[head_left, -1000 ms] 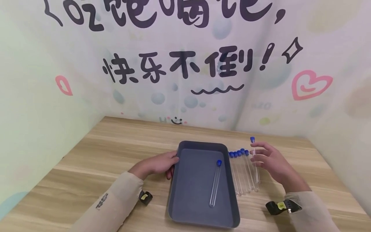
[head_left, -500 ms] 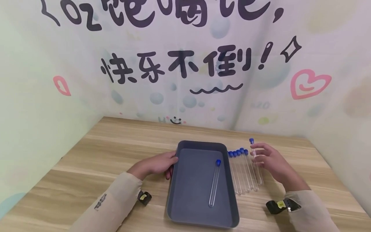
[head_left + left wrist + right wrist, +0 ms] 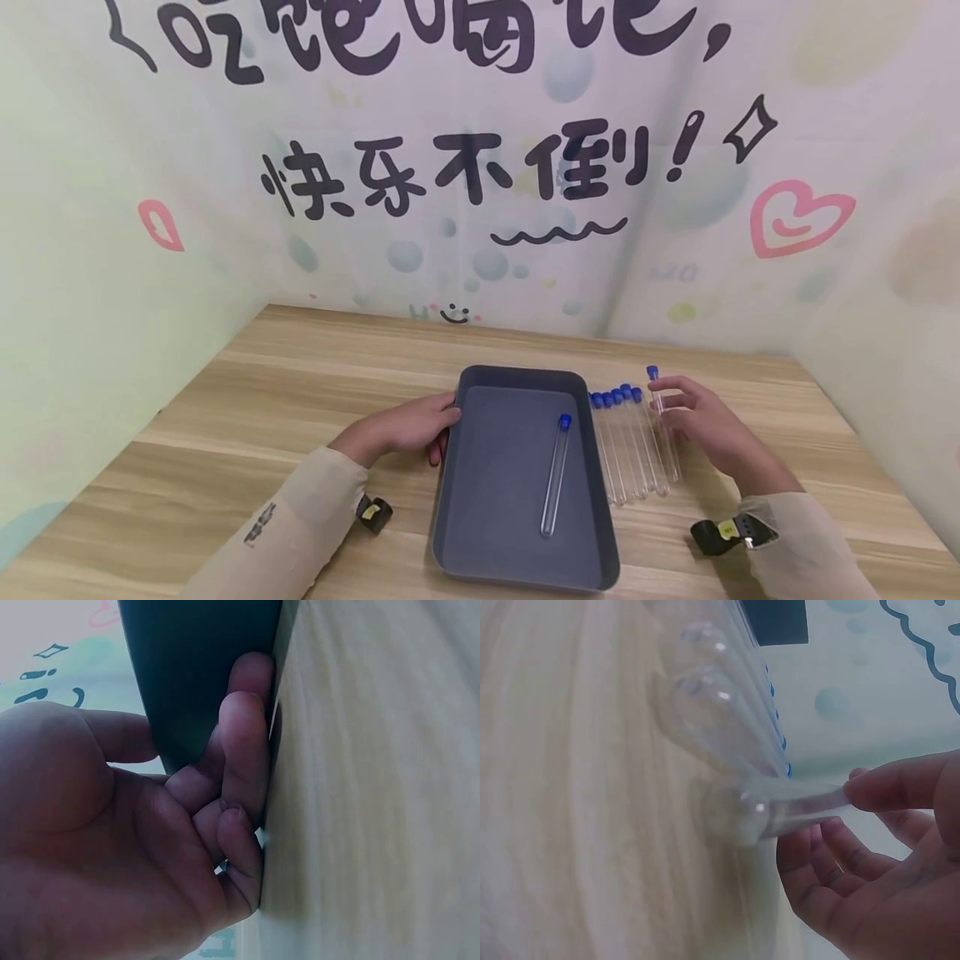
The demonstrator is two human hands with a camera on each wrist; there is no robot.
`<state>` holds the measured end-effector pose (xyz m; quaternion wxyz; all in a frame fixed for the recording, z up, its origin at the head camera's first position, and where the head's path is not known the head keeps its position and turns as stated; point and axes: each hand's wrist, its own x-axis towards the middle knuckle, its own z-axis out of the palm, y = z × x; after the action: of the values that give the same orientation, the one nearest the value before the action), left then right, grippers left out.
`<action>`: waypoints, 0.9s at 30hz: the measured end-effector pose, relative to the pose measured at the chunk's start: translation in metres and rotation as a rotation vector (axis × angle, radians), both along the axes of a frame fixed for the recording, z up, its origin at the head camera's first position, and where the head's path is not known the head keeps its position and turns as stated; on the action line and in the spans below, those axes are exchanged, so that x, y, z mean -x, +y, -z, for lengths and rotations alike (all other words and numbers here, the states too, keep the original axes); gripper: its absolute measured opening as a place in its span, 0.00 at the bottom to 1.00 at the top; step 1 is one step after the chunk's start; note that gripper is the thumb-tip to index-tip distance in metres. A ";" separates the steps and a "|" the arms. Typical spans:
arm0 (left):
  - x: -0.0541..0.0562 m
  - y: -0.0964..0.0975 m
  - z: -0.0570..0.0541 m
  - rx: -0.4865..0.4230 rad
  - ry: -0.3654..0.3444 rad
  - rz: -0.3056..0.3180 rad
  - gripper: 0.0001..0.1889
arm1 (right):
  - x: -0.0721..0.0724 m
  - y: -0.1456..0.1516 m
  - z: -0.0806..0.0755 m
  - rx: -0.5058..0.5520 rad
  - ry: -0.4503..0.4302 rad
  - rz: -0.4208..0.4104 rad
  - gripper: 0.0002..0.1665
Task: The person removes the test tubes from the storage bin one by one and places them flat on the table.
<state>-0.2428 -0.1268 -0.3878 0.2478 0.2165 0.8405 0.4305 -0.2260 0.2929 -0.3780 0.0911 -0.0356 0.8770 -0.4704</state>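
A dark grey rectangular tray (image 3: pixel 491 492) lies on the table, its left side gripped by my left hand (image 3: pixel 408 423). The thumb rests at the rim; in the left wrist view, curled fingers (image 3: pixel 244 742) press against the tray's outer wall near the tabletop. One clear test tube (image 3: pixel 555 483) with a blue cap lies inside the tray. My right hand (image 3: pixel 708 429) pinches another blue-capped test tube (image 3: pixel 652 372) between thumb and fingers. The right wrist view shows the held tube's rounded end (image 3: pixel 739 814) close to the wood; whether it touches cannot be told.
Several more capped test tubes (image 3: pixel 626 454) lie side by side along the tray's right edge, just left of the held one. The wood-grain table (image 3: pixel 315 367) ends at a printed cloth backdrop (image 3: pixel 360 267) behind and at the sides.
The right hand has lowered slightly. The rounded end of its tube has swung right, away from the row. My left hand, the tray and the tube inside look unmoved.
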 end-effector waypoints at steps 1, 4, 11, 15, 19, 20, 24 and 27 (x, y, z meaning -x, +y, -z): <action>0.000 0.000 0.000 0.000 -0.002 0.000 0.20 | 0.000 0.000 0.000 -0.013 -0.003 -0.004 0.29; -0.001 0.000 0.000 -0.001 -0.006 -0.002 0.20 | -0.001 -0.001 0.001 -0.050 -0.004 -0.012 0.28; -0.001 0.000 -0.001 -0.002 -0.010 -0.004 0.20 | 0.001 -0.001 0.005 -0.068 0.003 -0.008 0.26; -0.001 0.000 -0.001 -0.004 -0.012 0.000 0.20 | 0.001 -0.001 0.006 -0.077 -0.006 -0.002 0.27; 0.000 0.000 -0.001 0.001 -0.012 0.000 0.20 | 0.001 -0.002 0.006 -0.088 -0.016 -0.005 0.28; 0.000 0.000 -0.001 0.001 -0.011 0.000 0.20 | 0.001 -0.002 0.006 -0.091 -0.021 -0.005 0.29; 0.000 0.000 -0.001 0.001 -0.009 0.001 0.21 | 0.001 -0.002 0.006 -0.099 -0.036 0.001 0.33; 0.000 0.000 -0.001 0.002 -0.011 0.000 0.21 | 0.001 -0.002 0.006 -0.098 -0.036 0.005 0.36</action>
<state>-0.2427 -0.1270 -0.3868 0.2525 0.2141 0.8394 0.4310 -0.2269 0.2911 -0.3842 0.1072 -0.0206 0.8973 -0.4276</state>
